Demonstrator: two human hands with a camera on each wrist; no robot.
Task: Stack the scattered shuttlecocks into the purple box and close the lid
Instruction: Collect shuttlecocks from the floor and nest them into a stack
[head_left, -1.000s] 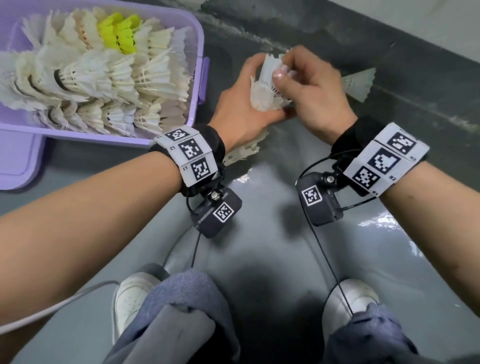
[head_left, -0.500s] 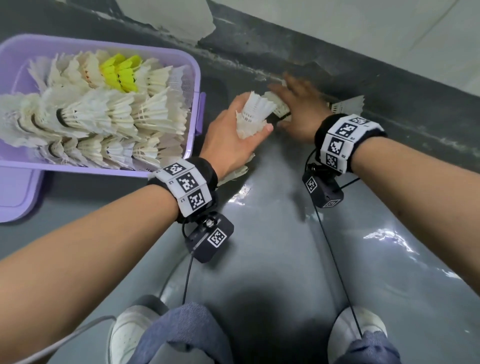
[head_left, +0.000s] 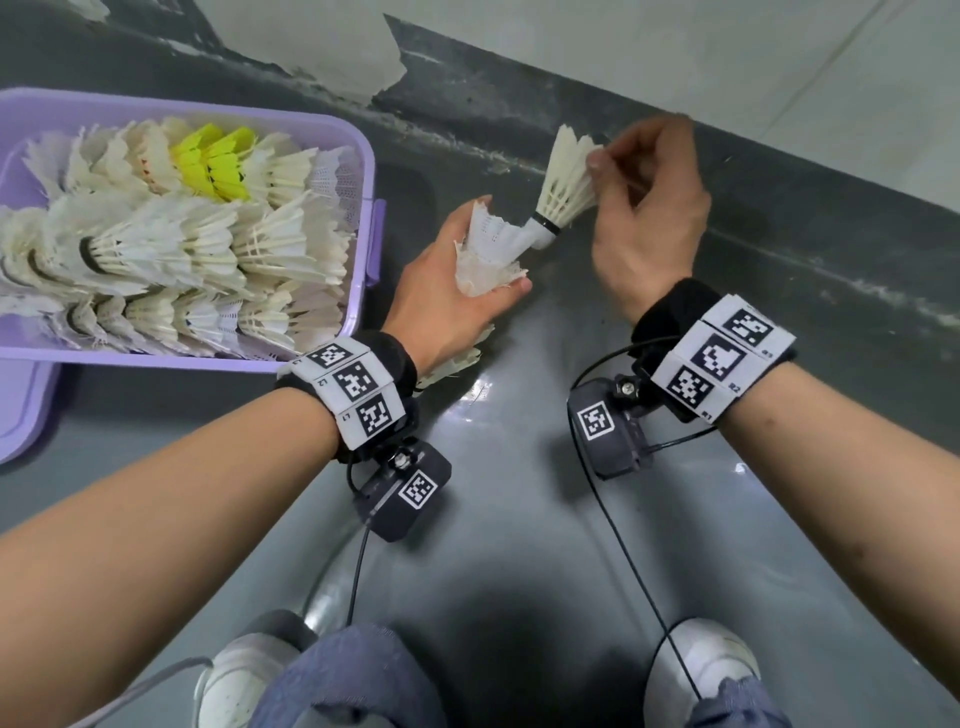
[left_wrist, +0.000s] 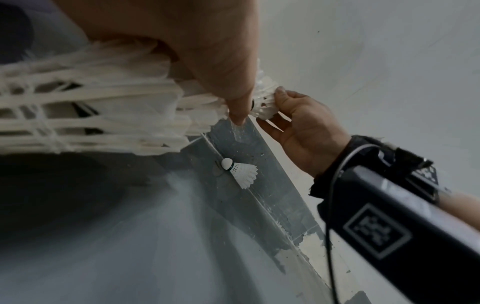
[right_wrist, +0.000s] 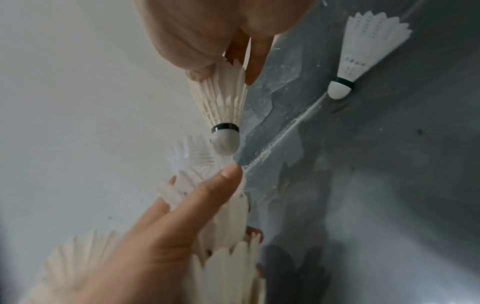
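The purple box (head_left: 363, 171) stands at the left, packed with rows of white shuttlecocks (head_left: 171, 249) and a few yellow ones (head_left: 218, 161). To the right of the box my left hand (head_left: 501, 244) grips a nested stack of white shuttlecocks (head_left: 480, 270), open end up. My right hand (head_left: 597, 158) pinches the feather rim of a single white shuttlecock (head_left: 566, 182), and its cork points down into the top of the stack. In the right wrist view the cork (right_wrist: 224, 142) sits just above the stack's open skirt (right_wrist: 192, 156).
One loose shuttlecock (left_wrist: 241, 170) lies on the grey floor by the base of the wall, also seen in the right wrist view as a loose shuttlecock (right_wrist: 363, 45). The purple lid (head_left: 21, 410) lies under the box's near left corner. My knees and shoes (head_left: 711, 660) are below.
My right hand went down to the floor by the wall, picked up a shuttlecock and brought it over the stack. The left hand kept hold of the stack.
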